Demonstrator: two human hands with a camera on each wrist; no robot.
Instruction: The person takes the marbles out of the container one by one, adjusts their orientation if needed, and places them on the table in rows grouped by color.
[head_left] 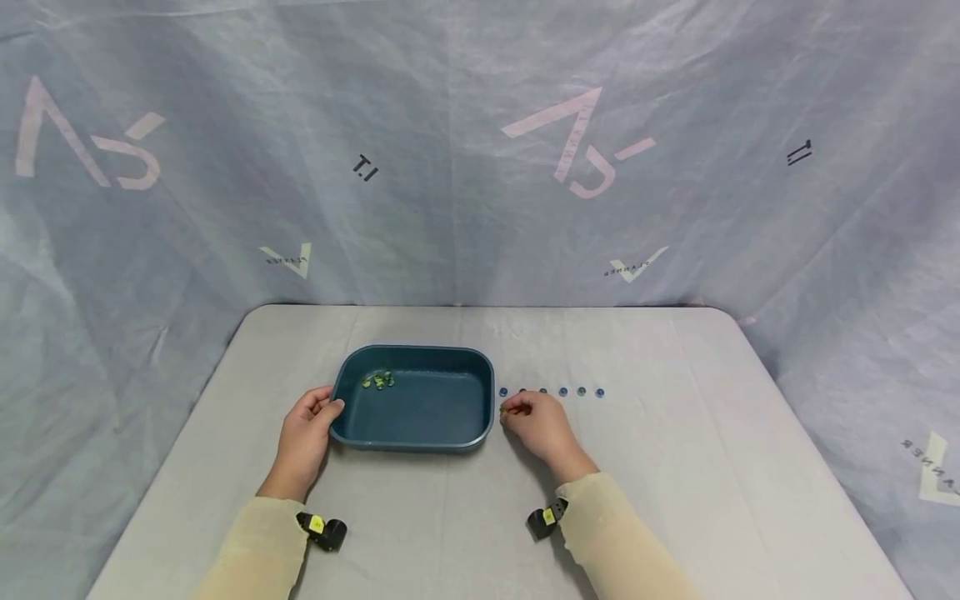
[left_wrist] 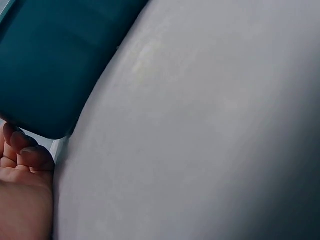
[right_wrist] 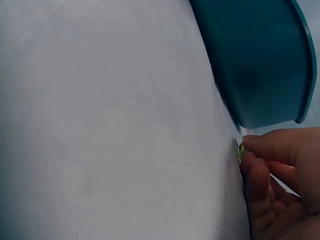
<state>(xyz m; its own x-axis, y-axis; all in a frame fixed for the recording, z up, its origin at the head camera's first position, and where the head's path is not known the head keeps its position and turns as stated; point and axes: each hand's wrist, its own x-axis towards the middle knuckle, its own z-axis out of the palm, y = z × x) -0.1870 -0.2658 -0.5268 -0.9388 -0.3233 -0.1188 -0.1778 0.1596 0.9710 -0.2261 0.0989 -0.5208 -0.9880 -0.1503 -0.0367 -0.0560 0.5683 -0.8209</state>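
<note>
A dark teal tray (head_left: pixel 420 450) lies on the table, with several yellow-green glass marbles (head_left: pixel 379 382) in its back left part. At its left side my left hand (head_left: pixel 303 437) holds the rim, thumb on top and fingers outside the wall. My right hand (head_left: pixel 542 427) is just beyond the tray's right side, low over the table. Between its thumb and forefinger it pinches a yellow-green marble (right_wrist: pixel 241 149), mostly covered by the fingertips. Behind that hand runs a row of blue marbles (head_left: pixel 562 392), partly hidden by the knuckles.
The table (head_left: pixel 712 467) has a pale cover, and a grey printed cloth (head_left: pixel 450 167) hangs behind it and at both sides. A small black camera (head_left: pixel 322 531) is strapped to the left wrist, and another camera (head_left: pixel 547 519) to the right.
</note>
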